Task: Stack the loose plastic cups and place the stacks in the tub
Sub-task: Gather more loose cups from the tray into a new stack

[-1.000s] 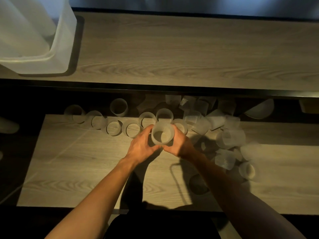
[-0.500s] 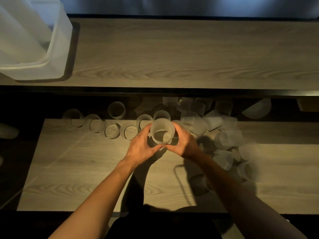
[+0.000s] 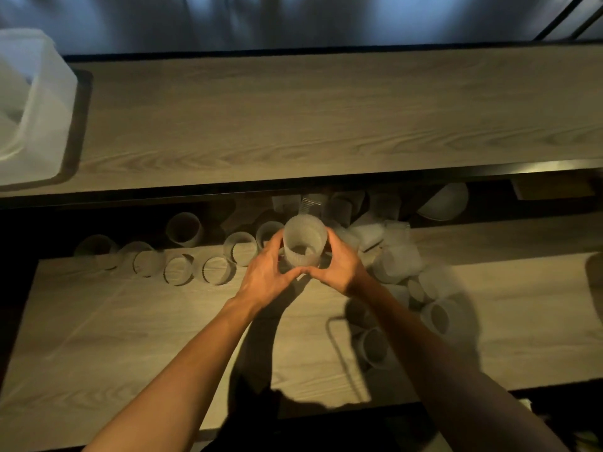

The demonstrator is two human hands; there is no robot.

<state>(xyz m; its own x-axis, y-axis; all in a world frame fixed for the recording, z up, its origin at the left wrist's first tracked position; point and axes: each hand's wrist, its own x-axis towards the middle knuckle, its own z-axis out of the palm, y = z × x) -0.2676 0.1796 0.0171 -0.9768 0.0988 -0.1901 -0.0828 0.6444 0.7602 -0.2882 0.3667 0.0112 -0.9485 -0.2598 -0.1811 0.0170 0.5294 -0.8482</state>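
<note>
Over the back edge of the lower wooden board (image 3: 130, 321), both hands grasp one ribbed translucent cup (image 3: 304, 241), upright, mouth up. Left hand (image 3: 266, 275) curls round its left wall, right hand (image 3: 339, 270) round its right, thumb tips meeting on the near side. Nested cups inside: cannot tell. Row of loose cups (image 3: 177, 269) to the left, heap of cups (image 3: 396, 262) to the right. Tub (image 3: 49, 109) on the upper shelf (image 3: 326, 119), far left, well apart.

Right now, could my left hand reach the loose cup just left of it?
Probably yes, once free: the left hand and right hand both grip the held cup. The loose cup sits on the shelf close beside the left hand, nothing between them.
</note>
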